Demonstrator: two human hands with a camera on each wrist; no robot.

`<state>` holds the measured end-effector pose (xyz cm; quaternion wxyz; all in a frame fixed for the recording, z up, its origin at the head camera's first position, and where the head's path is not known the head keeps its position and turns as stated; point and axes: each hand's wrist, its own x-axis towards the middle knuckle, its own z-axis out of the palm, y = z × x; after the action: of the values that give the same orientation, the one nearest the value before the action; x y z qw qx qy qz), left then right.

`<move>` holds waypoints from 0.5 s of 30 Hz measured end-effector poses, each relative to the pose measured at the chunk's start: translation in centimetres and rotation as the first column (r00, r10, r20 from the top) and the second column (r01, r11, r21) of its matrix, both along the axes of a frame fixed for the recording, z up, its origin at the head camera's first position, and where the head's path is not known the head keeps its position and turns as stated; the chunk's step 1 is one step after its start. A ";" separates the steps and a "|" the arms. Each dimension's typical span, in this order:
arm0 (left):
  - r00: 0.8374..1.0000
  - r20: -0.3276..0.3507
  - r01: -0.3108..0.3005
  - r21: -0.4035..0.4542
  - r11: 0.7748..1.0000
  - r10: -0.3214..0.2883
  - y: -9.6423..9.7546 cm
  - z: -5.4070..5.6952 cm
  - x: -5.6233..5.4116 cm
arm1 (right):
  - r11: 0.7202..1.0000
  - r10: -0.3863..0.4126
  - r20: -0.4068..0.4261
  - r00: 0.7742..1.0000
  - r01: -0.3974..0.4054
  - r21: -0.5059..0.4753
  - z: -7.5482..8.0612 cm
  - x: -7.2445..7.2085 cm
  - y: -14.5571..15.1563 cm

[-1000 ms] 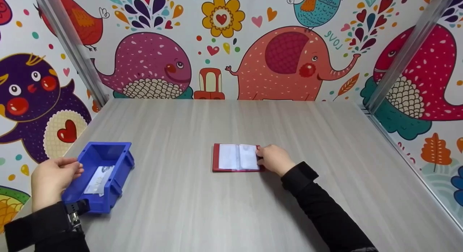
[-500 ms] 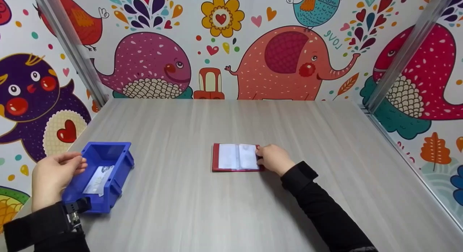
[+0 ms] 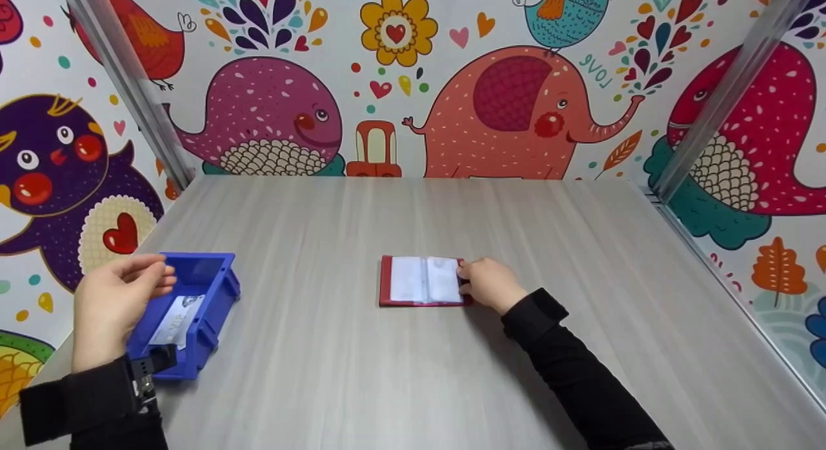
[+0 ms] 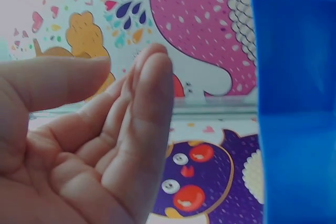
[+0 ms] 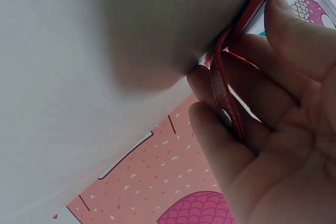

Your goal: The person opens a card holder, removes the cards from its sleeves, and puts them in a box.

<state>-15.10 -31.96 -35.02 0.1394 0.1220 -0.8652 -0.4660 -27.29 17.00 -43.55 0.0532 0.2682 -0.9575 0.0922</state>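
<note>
Gripping the right-hand edge of the red card holder (image 3: pixel 423 282), the right hand (image 3: pixel 492 285) has it laid out on the table (image 3: pixel 335 347), well apart from the blue bin (image 3: pixel 216 314). Look in from the right wrist: thumb up by the page edge, fingers bent around the cover, and the strap (image 5: pixel 224 98) with its metal snap (image 5: pixel 226 117) lying in among them, unfastened. So the opening-up is done, I'd say: cover spread flat, pale pages (image 3: pixel 406 279) facing up. Whether anything sits in those sleeves, I can't tell.

Over to the other side! The left hand (image 3: pixel 122 301) hovers by the bin's left side, thumb and fingertips apart, nothing visible between them. Down inside the bin lies a white printed card (image 3: pixel 175 322), untouched, its lettering too small to read safely.

What's left, on my reading: the strap isn't snapped, the cover isn't folded over, and the card lies in the bin, well apart from the holder. Looks like mid-job to me.
</note>
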 end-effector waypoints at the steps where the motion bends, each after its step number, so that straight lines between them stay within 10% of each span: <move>1: 1.000 -0.014 0.004 -0.003 1.000 -0.004 0.4 0.2 0.0 | 1.000 0.000 -0.001 1.000 0.000 0.002 0.0 0.0 0.0; 15: 0.980 -0.162 0.116 -0.008 0.993 -0.116 6.8 0.4 -1.8 | 1.000 0.007 0.001 1.000 -0.007 0.008 0.0 0.1 0.1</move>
<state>-16.86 -25.21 -34.65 0.1820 0.0332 -0.8563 -0.4822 -27.20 17.12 -43.50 0.0515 0.2718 -0.9569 0.0887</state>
